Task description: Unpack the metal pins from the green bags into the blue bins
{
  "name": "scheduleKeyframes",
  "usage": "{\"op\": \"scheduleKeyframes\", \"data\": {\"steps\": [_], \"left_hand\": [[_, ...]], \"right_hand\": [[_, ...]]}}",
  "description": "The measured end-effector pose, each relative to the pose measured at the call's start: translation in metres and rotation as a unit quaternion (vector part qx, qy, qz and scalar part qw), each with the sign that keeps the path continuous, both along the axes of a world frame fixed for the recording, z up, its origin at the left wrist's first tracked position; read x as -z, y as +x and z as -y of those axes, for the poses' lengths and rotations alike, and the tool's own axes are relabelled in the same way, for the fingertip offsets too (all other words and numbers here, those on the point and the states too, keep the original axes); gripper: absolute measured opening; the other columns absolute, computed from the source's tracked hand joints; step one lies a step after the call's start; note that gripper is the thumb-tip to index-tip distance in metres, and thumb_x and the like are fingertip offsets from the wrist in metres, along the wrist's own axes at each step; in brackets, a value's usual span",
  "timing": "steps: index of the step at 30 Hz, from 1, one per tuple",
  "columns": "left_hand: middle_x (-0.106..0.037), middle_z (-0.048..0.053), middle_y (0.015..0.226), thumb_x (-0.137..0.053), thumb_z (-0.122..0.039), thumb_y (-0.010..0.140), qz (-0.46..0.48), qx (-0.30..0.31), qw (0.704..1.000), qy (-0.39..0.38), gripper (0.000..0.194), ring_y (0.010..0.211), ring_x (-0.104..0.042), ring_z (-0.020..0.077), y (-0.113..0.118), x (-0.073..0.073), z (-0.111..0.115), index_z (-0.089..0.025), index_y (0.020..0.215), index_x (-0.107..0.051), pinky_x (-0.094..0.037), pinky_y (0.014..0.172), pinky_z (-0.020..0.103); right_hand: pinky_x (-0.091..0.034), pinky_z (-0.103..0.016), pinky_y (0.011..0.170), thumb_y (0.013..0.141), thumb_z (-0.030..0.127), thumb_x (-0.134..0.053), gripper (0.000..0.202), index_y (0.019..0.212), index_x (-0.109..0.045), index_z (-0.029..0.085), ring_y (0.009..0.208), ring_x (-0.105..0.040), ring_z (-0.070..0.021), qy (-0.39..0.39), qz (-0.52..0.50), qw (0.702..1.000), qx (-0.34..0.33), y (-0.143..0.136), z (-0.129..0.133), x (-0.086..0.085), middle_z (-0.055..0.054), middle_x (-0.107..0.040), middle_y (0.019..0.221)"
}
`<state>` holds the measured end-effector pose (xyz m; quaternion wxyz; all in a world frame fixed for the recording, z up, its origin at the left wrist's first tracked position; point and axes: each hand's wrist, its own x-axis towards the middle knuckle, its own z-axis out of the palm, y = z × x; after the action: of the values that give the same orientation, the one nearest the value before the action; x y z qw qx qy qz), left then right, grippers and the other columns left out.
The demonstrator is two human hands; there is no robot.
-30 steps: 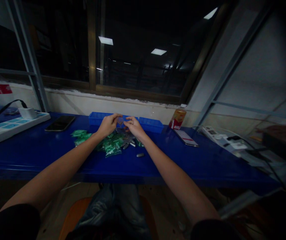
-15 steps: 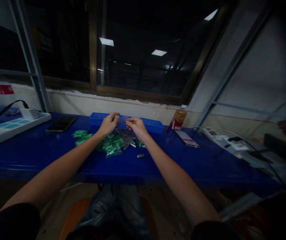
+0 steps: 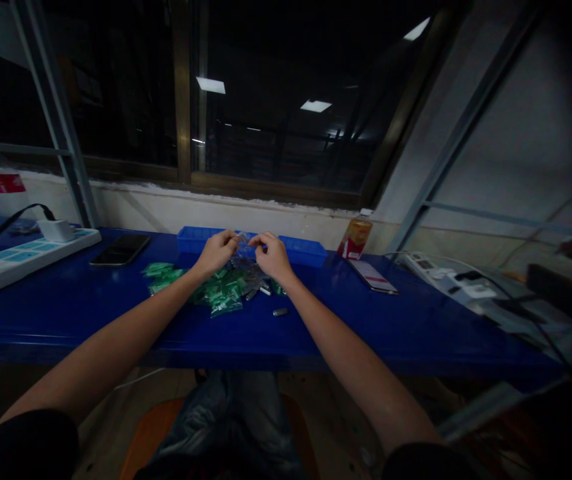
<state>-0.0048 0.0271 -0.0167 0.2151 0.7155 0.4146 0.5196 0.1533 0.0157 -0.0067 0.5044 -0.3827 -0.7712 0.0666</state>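
Over the pile in the middle of the table, my left hand [image 3: 219,252] pinches a small clear plastic bag [image 3: 244,244]. My right hand [image 3: 272,255] is at the bag's other side, its fingers curled and closed at the edge of the plastic. Whatever is inside the bag is too small to make out. Beneath the hands lie several small green-marked plastic bags [image 3: 223,293]. Short metal cylinders [image 3: 265,289] lie beside them, partly under my right hand. One single metal cylinder [image 3: 280,311] rests apart, nearer the table's front edge.
A blue tray [image 3: 306,252] stands behind the hands along the wall. A dark phone [image 3: 120,250] and a white power strip [image 3: 31,257] lie left. On the right are a drink bottle [image 3: 355,238], another phone [image 3: 373,276] and a second power strip [image 3: 449,280] with cables.
The small dark item that was at my right fingertips no longer shows. The clear bag now stands out between both hands, and my right fingers have curled in more.
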Motion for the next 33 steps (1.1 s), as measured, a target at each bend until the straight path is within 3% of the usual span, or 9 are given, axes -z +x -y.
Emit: {"op": "scheduleKeyframes", "data": {"steps": [5,8,14,18,23,33], "left_hand": [[-0.061,0.003,0.072,-0.042,-0.039,0.082,-0.037,-0.012,0.998,0.048,0.031,0.064,-0.055,0.0130,-0.001,0.002,0.000,-0.013,0.081,-0.058,-0.043,0.061,0.023],[-0.063,0.004,0.076,-0.043,-0.037,0.081,-0.053,-0.004,0.997,0.054,0.029,0.067,-0.057,0.0139,0.001,0.001,0.004,-0.013,0.085,-0.058,-0.044,0.063,0.024],[-0.065,0.005,0.084,-0.047,-0.031,0.079,-0.056,-0.006,0.995,0.080,0.024,0.079,-0.059,0.0160,0.003,-0.004,0.010,-0.013,0.089,-0.060,-0.045,0.075,0.026],[-0.064,0.006,0.087,-0.051,-0.031,0.076,-0.085,-0.031,0.992,0.088,0.022,0.081,-0.057,0.0168,-0.001,-0.007,0.008,-0.014,0.084,-0.063,-0.044,0.077,0.027],[-0.066,0.005,0.083,-0.051,-0.033,0.076,-0.090,0.051,0.993,0.047,0.027,0.077,-0.059,0.0171,-0.005,-0.006,0.003,-0.012,0.088,-0.064,-0.044,0.075,0.028],[-0.063,0.004,0.071,-0.055,-0.040,0.069,-0.029,0.054,0.998,-0.017,0.031,0.065,-0.056,0.0153,-0.003,-0.001,-0.001,-0.011,0.076,-0.062,-0.042,0.064,0.026]], "right_hand": [[-0.044,-0.025,0.066,0.064,0.014,-0.049,0.021,0.085,-0.049,0.019,0.067,-0.054,-0.0117,-0.119,-0.142,0.981,-0.052,-0.001,-0.008,0.003,0.003,-0.056,0.069],[-0.043,-0.024,0.063,0.066,0.019,-0.055,0.024,0.089,-0.048,0.019,0.065,-0.054,-0.0111,-0.170,-0.136,0.973,-0.077,-0.004,-0.009,0.005,0.005,-0.056,0.066],[-0.042,-0.021,0.056,0.073,0.025,-0.050,0.008,0.077,-0.050,0.018,0.058,-0.053,-0.0094,-0.211,-0.127,0.964,-0.102,-0.012,-0.006,0.010,0.004,-0.055,0.063],[-0.041,-0.022,0.055,0.074,0.031,-0.050,0.012,0.073,-0.049,0.019,0.058,-0.051,-0.0101,-0.176,-0.123,0.971,-0.104,-0.011,-0.006,0.010,0.004,-0.053,0.063],[-0.039,-0.023,0.058,0.073,0.030,-0.048,0.012,0.068,-0.047,0.019,0.061,-0.049,-0.0117,-0.112,-0.075,0.989,-0.055,-0.007,-0.010,0.012,0.003,-0.050,0.062],[-0.038,-0.024,0.060,0.073,0.022,-0.043,0.005,0.069,-0.041,0.021,0.063,-0.046,-0.0126,-0.120,-0.032,0.991,-0.053,-0.012,-0.010,0.013,0.003,-0.045,0.064]]}}
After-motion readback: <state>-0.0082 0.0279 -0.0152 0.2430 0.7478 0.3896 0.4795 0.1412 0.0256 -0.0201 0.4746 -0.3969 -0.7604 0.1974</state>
